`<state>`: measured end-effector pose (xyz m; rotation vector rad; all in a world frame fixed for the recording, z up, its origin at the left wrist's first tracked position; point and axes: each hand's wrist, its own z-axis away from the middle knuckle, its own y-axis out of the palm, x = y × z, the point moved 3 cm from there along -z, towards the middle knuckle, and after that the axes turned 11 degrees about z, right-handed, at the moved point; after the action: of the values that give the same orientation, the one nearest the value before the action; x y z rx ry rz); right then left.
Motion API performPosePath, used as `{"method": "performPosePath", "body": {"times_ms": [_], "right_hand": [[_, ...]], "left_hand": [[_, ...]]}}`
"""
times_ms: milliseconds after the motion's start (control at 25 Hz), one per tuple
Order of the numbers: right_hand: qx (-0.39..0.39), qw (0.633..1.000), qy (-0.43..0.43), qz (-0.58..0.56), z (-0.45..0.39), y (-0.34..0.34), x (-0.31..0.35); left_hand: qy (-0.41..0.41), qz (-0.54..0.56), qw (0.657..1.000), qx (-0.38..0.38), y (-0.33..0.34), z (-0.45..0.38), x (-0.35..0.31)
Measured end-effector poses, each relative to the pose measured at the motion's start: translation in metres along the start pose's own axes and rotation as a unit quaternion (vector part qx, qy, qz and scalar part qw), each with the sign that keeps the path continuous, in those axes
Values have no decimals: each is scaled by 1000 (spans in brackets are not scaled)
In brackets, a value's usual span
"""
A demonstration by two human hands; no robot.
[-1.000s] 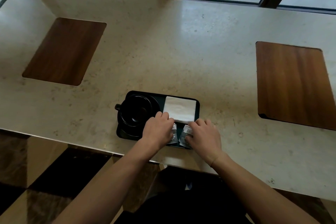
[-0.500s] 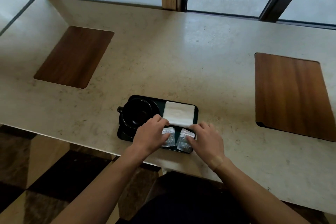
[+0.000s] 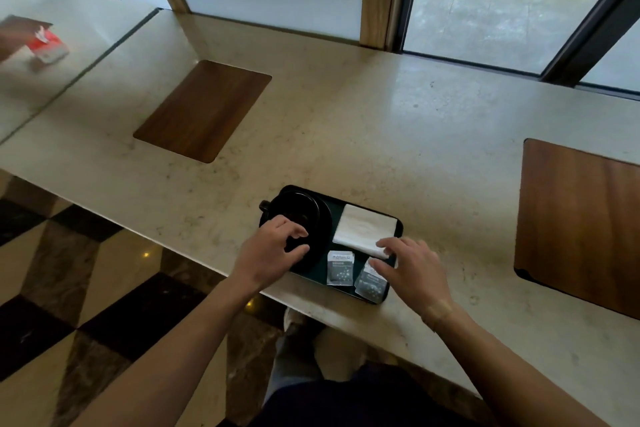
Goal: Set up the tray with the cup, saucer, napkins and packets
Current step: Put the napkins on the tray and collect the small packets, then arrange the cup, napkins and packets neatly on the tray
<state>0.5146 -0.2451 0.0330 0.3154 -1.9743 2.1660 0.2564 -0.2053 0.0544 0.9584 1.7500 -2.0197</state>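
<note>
A small black tray (image 3: pixel 398 224) lies near the front edge of the stone counter. On its left stands a black cup (image 3: pixel 298 210) on a black saucer (image 3: pixel 323 239). A folded white napkin (image 3: pixel 363 229) covers its far right part. Two grey packets lie side by side at the near right, one (image 3: pixel 340 267) straight and the other (image 3: pixel 370 282) tilted. My left hand (image 3: pixel 273 251) hovers over the near side of the cup and saucer, fingers loosely spread. My right hand (image 3: pixel 410 270) is above the tray's right end, fingers relaxed, holding nothing.
Two wooden inlays are set into the counter, one (image 3: pixel 204 109) at the far left and one (image 3: pixel 581 218) at the right. A red and white box (image 3: pixel 48 45) sits far left beside another person's hand (image 3: pixel 14 36). Windows run along the back.
Both hands have lifted off the two packets and moved apart, the left over the cup and saucer, the right to the tray's right end. The camera has tilted up and left.
</note>
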Motion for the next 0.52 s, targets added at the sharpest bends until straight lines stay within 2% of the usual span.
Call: {"method": "performPosePath", "body": {"times_ms": [280, 520], "right_hand": [[-8, 999, 23, -42, -29, 4, 41], [-20, 994, 54, -88, -54, 17, 75]], "left_hand": [[-16, 80, 997, -13, -41, -9, 51], [-50, 142, 988, 31, -64, -40, 104]]}}
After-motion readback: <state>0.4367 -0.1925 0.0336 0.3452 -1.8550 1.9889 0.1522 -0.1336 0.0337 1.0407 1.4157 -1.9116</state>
